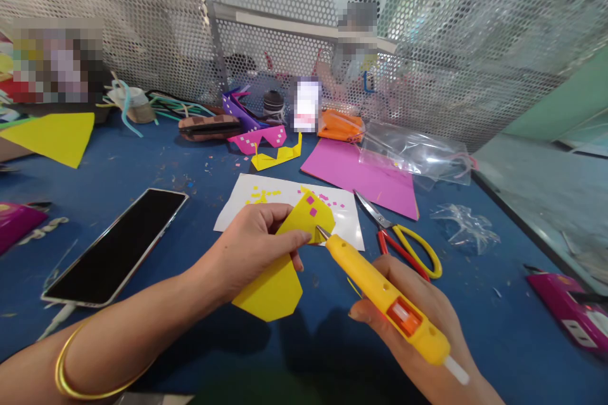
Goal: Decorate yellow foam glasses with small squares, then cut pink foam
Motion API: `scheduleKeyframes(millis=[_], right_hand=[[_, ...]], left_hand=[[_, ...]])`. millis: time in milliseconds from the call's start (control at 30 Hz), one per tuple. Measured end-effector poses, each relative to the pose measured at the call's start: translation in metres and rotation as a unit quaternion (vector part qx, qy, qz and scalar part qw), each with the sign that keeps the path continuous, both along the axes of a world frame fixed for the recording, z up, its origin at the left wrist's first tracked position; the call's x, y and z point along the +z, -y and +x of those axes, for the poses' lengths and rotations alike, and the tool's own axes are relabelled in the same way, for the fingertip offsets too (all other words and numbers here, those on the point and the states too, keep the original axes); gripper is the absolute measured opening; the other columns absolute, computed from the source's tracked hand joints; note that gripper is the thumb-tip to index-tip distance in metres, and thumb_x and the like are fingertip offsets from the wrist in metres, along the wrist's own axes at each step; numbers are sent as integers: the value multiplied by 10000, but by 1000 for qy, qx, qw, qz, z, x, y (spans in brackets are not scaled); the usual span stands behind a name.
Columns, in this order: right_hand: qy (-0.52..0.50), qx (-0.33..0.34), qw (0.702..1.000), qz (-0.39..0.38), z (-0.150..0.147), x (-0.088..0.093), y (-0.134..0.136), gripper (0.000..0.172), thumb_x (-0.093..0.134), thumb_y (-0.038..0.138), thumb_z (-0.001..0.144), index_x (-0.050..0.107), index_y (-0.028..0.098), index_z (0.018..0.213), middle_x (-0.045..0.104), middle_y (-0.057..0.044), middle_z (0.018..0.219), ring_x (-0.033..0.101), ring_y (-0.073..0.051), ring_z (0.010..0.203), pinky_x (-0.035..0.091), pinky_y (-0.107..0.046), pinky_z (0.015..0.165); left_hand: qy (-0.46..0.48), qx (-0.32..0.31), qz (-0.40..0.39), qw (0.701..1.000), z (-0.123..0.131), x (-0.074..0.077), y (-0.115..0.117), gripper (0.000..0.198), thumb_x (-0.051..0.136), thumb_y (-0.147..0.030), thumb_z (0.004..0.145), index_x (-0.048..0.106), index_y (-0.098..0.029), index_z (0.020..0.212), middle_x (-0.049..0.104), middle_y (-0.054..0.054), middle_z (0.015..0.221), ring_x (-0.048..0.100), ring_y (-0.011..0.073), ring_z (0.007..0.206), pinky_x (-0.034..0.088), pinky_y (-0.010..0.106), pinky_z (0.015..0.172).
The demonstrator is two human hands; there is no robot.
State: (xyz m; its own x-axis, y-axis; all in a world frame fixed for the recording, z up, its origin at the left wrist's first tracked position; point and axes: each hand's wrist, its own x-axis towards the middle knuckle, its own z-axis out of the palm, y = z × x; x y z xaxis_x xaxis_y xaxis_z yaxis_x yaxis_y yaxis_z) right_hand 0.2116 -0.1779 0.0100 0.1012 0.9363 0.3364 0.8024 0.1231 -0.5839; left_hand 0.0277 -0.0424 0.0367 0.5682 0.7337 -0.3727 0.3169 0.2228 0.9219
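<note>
Plainly, in the head view, the sole view, I find both hands occupied above the desk [156, 152]. Left hand [259, 237]: thumb and fingers pinched on a yellow cutout [270, 294] near its narrow middle, the piece held up in front of, and partly covering, a white sheet [342, 237]. Right hand [427, 304]: curled about the body of a yellow glue gun [361, 272], some fingers hidden behind it. The metal tip [323, 232] meets or nearly meets the cutout; I cannot tell which.

Handling, as judged: the cutout should be light, thin, flexible and easily creased, hardly slippery. Best hold is the narrow middle or an outer edge, clear of the tip, which may be hot.

Count: one cutout in hand, bearing two purple squares [310, 200]; one glue gun; one white sheet, its loose bits [261, 200] too small to count reliably; one pair of scissors [387, 223]; one purple sheet [351, 171]; one pair of pink glasses [266, 137]; one black phone [118, 243].
</note>
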Motion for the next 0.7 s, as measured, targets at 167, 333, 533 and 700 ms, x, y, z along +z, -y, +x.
scheduleKeyframes(millis=[167, 333, 533, 700], right_hand=[[4, 11, 1000, 3, 2, 0, 0, 299, 615, 496, 872, 482, 250, 765, 511, 81, 544, 478, -95, 406, 385, -200, 359], [14, 9, 1000, -2, 2, 0, 0, 283, 608, 479, 879, 478, 254, 767, 505, 87, 536, 473, -95, 399, 385, -198, 356], [27, 6, 1000, 2, 3, 0, 1, 296, 601, 495, 878, 475, 254, 760, 512, 86, 542, 480, -98, 400, 381, -203, 356], [24, 7, 1000, -4, 2, 0, 2, 291, 601, 494, 881, 480, 254, 770, 524, 85, 552, 495, -97, 412, 385, -202, 368]], left_hand=[[3, 1, 3, 1000, 0, 0, 0, 92, 645, -300, 795, 660, -210, 788, 681, -34, 519, 548, 96, 399, 423, 173, 406], [6, 0, 2, 1000, 1, 0, 0, 98, 649, -307, 791, 660, -209, 788, 684, -29, 522, 559, 105, 404, 432, 182, 410], [-1, 0, 2, 1000, 1, -2, -1, 102, 644, -311, 789, 665, -211, 788, 680, -30, 517, 546, 101, 396, 423, 175, 399], [-4, 3, -3, 1000, 1, -1, 0, 111, 650, -321, 785, 667, -212, 795, 685, -27, 527, 552, 104, 403, 430, 176, 400]])
